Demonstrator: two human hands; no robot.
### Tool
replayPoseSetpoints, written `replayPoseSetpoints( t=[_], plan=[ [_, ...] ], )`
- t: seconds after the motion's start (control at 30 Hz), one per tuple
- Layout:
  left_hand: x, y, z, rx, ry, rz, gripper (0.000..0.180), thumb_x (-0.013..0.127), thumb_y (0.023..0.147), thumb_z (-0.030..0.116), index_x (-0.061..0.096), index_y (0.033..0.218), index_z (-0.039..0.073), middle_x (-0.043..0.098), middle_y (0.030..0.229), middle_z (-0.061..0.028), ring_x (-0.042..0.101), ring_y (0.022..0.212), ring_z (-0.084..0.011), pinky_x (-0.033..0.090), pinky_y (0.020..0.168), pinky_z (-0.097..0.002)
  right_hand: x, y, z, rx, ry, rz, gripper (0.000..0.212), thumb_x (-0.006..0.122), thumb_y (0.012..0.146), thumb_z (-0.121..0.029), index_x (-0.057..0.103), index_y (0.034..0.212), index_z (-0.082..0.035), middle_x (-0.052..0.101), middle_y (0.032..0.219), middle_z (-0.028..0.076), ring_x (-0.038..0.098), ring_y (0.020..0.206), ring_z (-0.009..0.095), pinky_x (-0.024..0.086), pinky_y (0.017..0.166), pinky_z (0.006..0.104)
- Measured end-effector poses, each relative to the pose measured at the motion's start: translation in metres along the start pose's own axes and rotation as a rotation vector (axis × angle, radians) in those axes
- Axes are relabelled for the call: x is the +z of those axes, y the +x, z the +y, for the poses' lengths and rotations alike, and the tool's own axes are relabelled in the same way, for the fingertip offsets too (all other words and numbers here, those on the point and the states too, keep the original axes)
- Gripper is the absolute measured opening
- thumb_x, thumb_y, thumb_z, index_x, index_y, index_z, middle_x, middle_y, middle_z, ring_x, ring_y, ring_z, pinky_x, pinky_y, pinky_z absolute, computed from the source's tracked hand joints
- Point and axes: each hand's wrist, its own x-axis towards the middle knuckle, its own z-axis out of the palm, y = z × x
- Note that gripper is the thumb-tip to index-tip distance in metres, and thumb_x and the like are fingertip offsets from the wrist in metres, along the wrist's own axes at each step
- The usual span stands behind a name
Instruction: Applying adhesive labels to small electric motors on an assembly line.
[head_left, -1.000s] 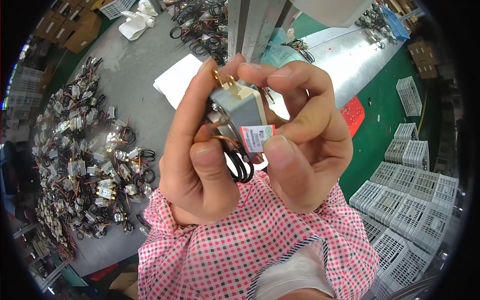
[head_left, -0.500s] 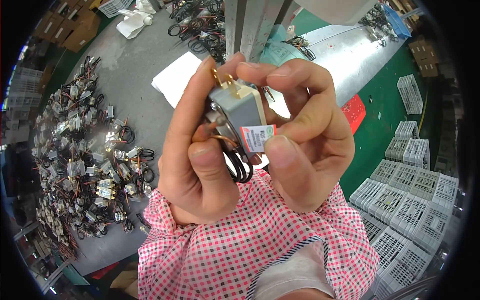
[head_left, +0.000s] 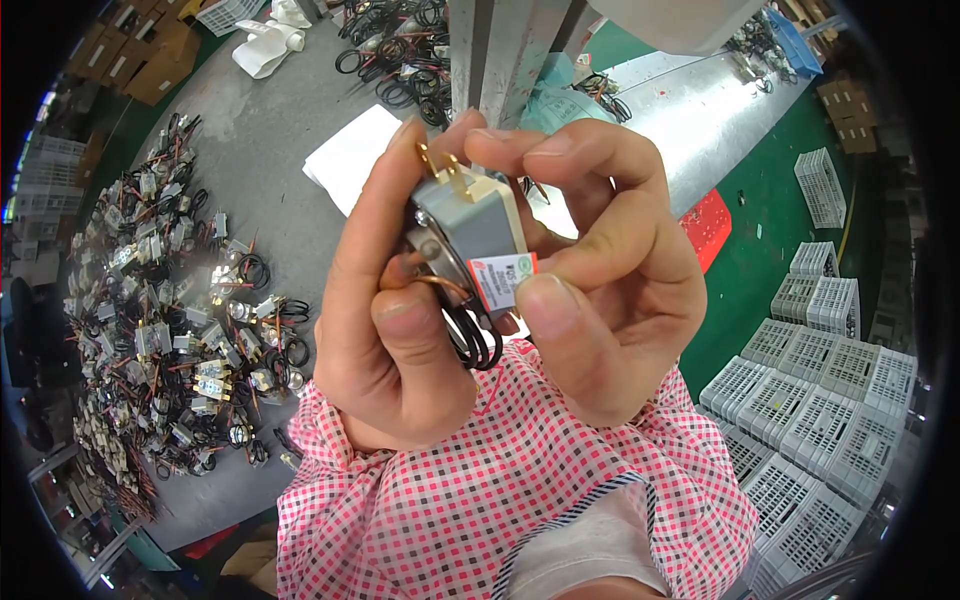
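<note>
Both of my hands are raised over my lap, around a small thermostat (head_left: 480, 222) with a grey and cream housing, brass terminals on top and a copper tube end at its left side. My left hand (head_left: 370, 325) grips it from the left, thumb by the copper tube and fingers behind the housing. Black coiled tubing (head_left: 478, 340) hangs beneath. On the housing's lower face sits a white label (head_left: 497, 283) with a red edge. My right hand (head_left: 635, 285) pinches the label's right edge between thumb and forefinger; how firmly the label is stuck down cannot be seen.
Many similar thermostats (head_left: 200, 340) cover the grey table (head_left: 240, 130) at left. White paper (head_left: 345, 155) lies beyond my hands, near a metal post (head_left: 500, 60). Grey-white plastic crates (head_left: 810, 430) stand at right on the green floor, with a red piece (head_left: 706, 230) nearer.
The thermostat and both hands have shifted slightly left, and the label has tilted a little. The grip of each hand looks the same.
</note>
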Motion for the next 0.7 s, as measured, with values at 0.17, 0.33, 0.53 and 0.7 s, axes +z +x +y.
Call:
replayPoseSetpoints(
  t=[0.17, 0.33, 0.53, 0.7],
  plan=[
    [-0.004, 0.000, -0.002, 0.029, 0.018, -0.066, 0.069, 0.030, 0.091, 0.048, 0.031, 0.126, -0.012, 0.046, 0.118, -0.0307, 0.049, 0.109, -0.0333, 0.043, 0.089, -0.0370, 0.001, 0.000, 0.000, 0.010, 0.020, 0.023, 0.005, 0.054, 0.078, 0.002, 0.049, 0.078, 0.003, 0.039, 0.115, 0.020, 0.045, 0.112, 0.038, 0.046, 0.090, 0.0466],
    [-0.006, 0.000, -0.004, 0.105, 0.040, -0.093, 0.067, 0.029, 0.092, 0.046, 0.031, 0.125, -0.013, 0.047, 0.116, -0.0296, 0.049, 0.110, -0.0329, 0.042, 0.091, -0.0379, 0.000, 0.000, 0.001, 0.000, 0.020, 0.020, 0.005, 0.054, 0.078, 0.002, 0.049, 0.078, 0.003, 0.039, 0.114, 0.019, 0.045, 0.112, 0.037, 0.045, 0.091, 0.0463],
    [-0.003, 0.000, -0.005, 0.110, 0.078, -0.054, 0.063, 0.027, 0.093, 0.044, 0.034, 0.124, -0.011, 0.050, 0.114, -0.0281, 0.051, 0.106, -0.0300, 0.043, 0.089, -0.0354, -0.005, -0.001, -0.003, -0.025, -0.162, -0.015, 0.005, 0.058, 0.076, 0.002, 0.054, 0.078, 0.004, 0.040, 0.113, 0.018, 0.045, 0.112, 0.037, 0.042, 0.094, 0.0457],
    [-0.003, 0.001, -0.007, 0.121, 0.295, 0.030, 0.053, 0.026, 0.095, 0.036, 0.038, 0.123, -0.008, 0.055, 0.110, -0.0227, 0.057, 0.075, -0.0115, 0.045, 0.065, -0.0209, -0.016, -0.003, -0.017, -0.361, -1.019, -0.117, 0.016, 0.065, 0.069, -0.001, 0.063, 0.085, 0.000, 0.045, 0.112, 0.017, 0.045, 0.108, 0.034, 0.042, 0.087, 0.0421]
  ],
)
